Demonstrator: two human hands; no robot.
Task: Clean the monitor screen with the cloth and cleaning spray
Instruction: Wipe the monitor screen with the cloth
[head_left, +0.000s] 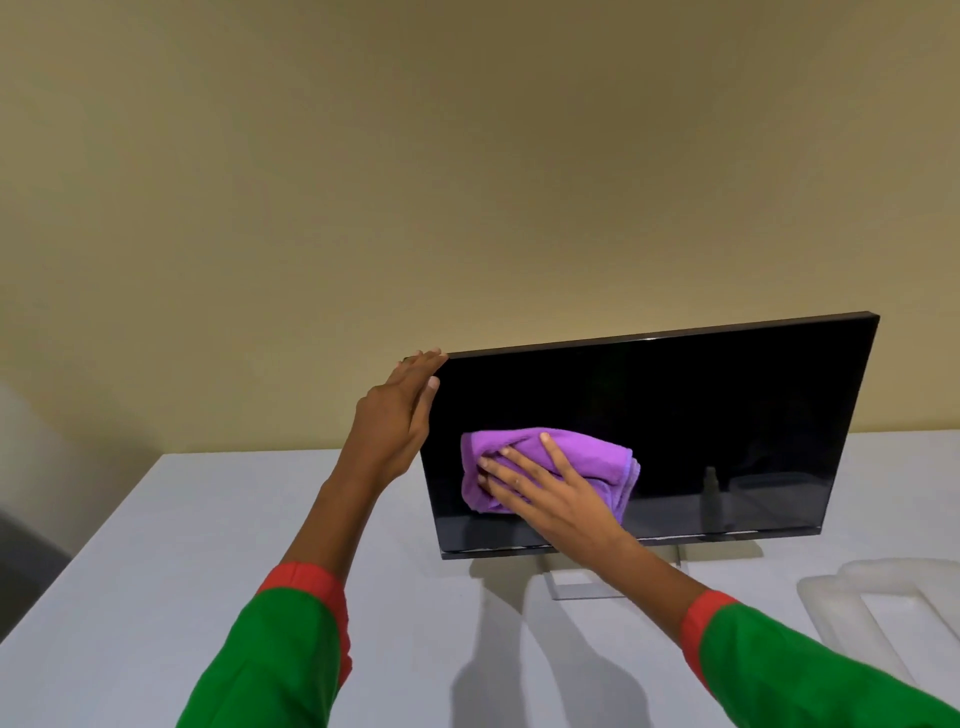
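Note:
A black monitor (701, 415) stands on a white table (156, 597), its screen dark and facing me. My left hand (400, 415) grips the monitor's upper left corner, fingers over the top edge. My right hand (545, 493) lies flat on a crumpled purple cloth (587, 454) and presses it against the lower left part of the screen. A spray bottle appears only as a faint reflection (710, 499) in the screen; the bottle itself is out of view.
The monitor's silver stand (587, 584) rests on the table below the screen. A white plastic piece with raised ridges (883, 603) lies at the right. A beige wall (467, 182) rises close behind the table. Something grey and blurred sits at the far left (26, 545).

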